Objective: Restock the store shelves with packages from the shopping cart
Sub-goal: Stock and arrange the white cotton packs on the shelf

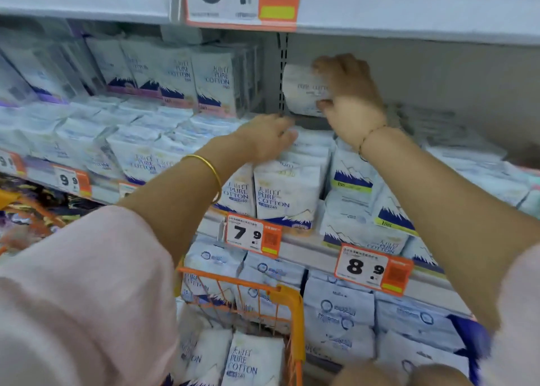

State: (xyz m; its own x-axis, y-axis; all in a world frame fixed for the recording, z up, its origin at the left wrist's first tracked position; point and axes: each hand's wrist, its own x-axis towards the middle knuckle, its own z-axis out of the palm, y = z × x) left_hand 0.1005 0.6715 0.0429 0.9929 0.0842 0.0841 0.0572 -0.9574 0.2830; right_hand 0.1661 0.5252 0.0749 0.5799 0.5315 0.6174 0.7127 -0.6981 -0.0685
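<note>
Closest, lower left of the frame: pale pink fabric sleeve [87, 283]. Bottom centre: orange wire shopping cart [287, 301], loaded with white-and-blue soft "PURE COTTON" packs [254, 359] standing upright.

Mid-frame: left hand [268, 137], gold bangle [211, 172] on the wrist, laid on the tops of matching shelf packs [286, 193], fingers loosely bent, gripping nothing. Higher and to the right: right hand [350, 93] clamped round a white soft package [301, 90], fingers over its top edge, thumb beneath. Package held upright above the stacked packs, just beside the slotted grey upright [282, 64]; print blurred.

Grey metal middle shelf [309, 251] with orange-and-white price tags "7.9" [252, 235] and "8.9" [372, 268] on its front edge. Upper left: standing row of the same packs [216, 81]. Top centre: large "9.9" tag [242, 0]. Lower right: pale blue packs [339, 312] filling the shelf below.
</note>
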